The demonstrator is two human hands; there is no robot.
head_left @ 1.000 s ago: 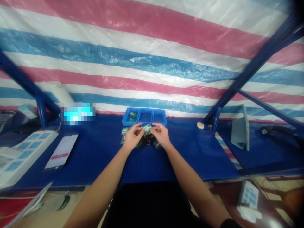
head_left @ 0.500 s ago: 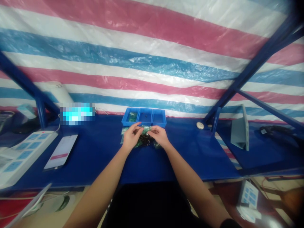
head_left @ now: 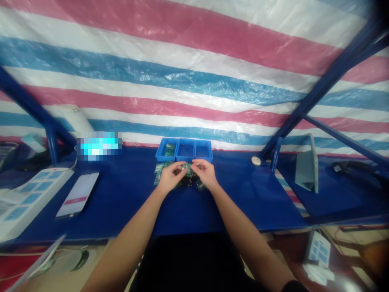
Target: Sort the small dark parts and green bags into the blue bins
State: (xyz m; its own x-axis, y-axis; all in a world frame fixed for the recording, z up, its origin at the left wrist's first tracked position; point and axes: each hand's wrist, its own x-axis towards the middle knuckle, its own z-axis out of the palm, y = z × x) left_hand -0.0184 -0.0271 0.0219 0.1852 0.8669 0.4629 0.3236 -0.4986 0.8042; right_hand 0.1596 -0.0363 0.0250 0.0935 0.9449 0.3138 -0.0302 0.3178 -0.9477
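My left hand (head_left: 169, 177) and right hand (head_left: 205, 173) meet over a heap of green boards (head_left: 185, 178) at the middle of the desk (head_left: 127, 198), toward its back edge. Both pinch at one small board between them, though I cannot tell how firmly the fingertips close. I judge I am picking a board out of the heap; next I need a clean grip without dragging its neighbours. Just behind, touching the heap's far side, sits a blue tray (head_left: 184, 149) with three compartments. A phone (head_left: 78, 194) lies well apart near the left edge; a tablet (head_left: 307, 164) stands to the right.
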